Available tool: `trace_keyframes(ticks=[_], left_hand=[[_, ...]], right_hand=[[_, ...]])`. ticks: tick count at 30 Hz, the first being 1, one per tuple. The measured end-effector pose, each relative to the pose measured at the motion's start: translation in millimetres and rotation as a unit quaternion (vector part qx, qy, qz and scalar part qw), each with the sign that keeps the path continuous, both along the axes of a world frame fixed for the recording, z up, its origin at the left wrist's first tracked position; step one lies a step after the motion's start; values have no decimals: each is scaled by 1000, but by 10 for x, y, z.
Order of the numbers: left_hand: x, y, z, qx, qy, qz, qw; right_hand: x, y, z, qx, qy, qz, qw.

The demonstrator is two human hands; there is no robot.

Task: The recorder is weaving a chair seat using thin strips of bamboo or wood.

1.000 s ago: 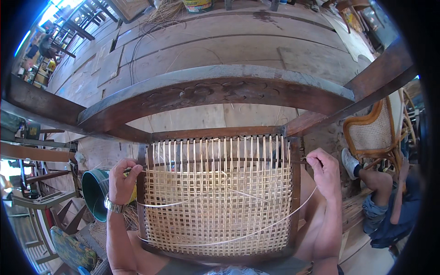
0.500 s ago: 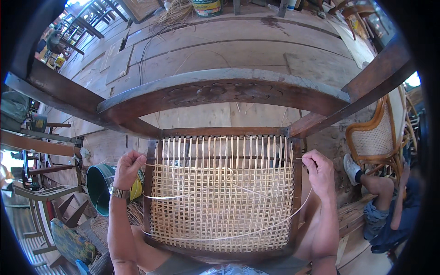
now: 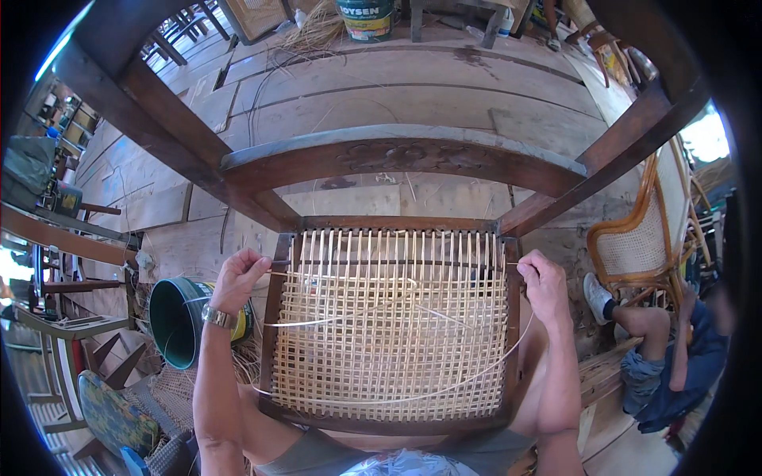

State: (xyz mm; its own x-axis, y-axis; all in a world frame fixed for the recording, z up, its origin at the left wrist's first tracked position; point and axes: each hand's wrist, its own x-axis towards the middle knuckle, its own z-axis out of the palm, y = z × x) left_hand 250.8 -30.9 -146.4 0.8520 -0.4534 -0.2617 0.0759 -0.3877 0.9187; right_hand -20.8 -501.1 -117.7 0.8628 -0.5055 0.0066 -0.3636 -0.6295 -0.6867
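A dark wooden chair frame (image 3: 274, 349) lies across my lap, its seat partly filled with a pale woven cane mesh (image 3: 389, 361). Toward the far rail the upright cane strips stand with open gaps between them. At the left side of the frame, my left hand (image 3: 238, 282) pinches the end of a thin cane strand. My right hand (image 3: 546, 289) pinches cane at the opposite side, level with the left. From the right hand a loose cane strand (image 3: 452, 393) curves down over the mesh to the lower left. Another strand end slants over the mesh's left part.
A carved crossbar (image 3: 405, 153) of the chair arches beyond the seat. A green bucket (image 3: 175, 325) lies tipped at the left, near loose cane fibres. On the right are a cane-backed chair (image 3: 631, 246) and a seated person (image 3: 675, 357). Another bucket (image 3: 367, 20) stands far off on the plank floor.
The chair has shifted and turned slightly in view, its left side moving rightward. My left hand has moved a little right and my right hand slightly up; both still pinch the cane.
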Motion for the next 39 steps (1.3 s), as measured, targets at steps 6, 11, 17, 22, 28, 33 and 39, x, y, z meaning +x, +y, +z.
trace_keyframes(ticks=[6,11,17,22,28,33,39], left_hand=[[-3,0,-16,2,-3,1,1000],[28,37,-34,29,-9,-13,999],[-39,-95,8,40,-58,-21,997],[-83,-144,11,115,-130,7,985],[-108,-190,104,133,-128,16,983],[-115,-180,104,137,-130,23,982],[-131,-202,150,139,-138,20,980]], right_hand=[[3,5,50,-35,14,6,999],[158,364,457,12,-26,-46,999],[613,782,353,55,-37,156,985],[899,819,229,-26,-41,212,976],[1019,944,182,-153,-52,301,940],[1085,966,129,-189,-51,336,921],[1046,999,-37,-172,-74,324,927]])
